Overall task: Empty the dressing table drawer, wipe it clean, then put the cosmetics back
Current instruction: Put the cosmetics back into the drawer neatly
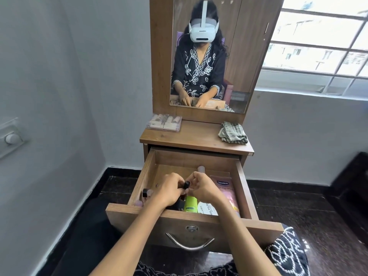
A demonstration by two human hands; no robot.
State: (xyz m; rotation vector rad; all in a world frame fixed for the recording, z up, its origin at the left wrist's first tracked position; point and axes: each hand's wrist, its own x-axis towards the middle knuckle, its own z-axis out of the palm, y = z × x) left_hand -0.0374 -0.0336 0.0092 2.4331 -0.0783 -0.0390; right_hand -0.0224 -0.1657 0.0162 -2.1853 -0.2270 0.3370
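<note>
Black small tube (186, 185) pinched by left hand (169, 191) and right hand (201, 189) above open drawer (151, 176).

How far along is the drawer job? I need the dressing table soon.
Early. Done: the drawer is pulled open and a clear makeup case sits on the tabletop. In hand: the left hand and right hand both hold a small black item over the drawer. Left: the green bottle, Vaseline pack and other pieces remain inside; the folded cloth lies unused, so wiping and restocking are still ahead.
</note>
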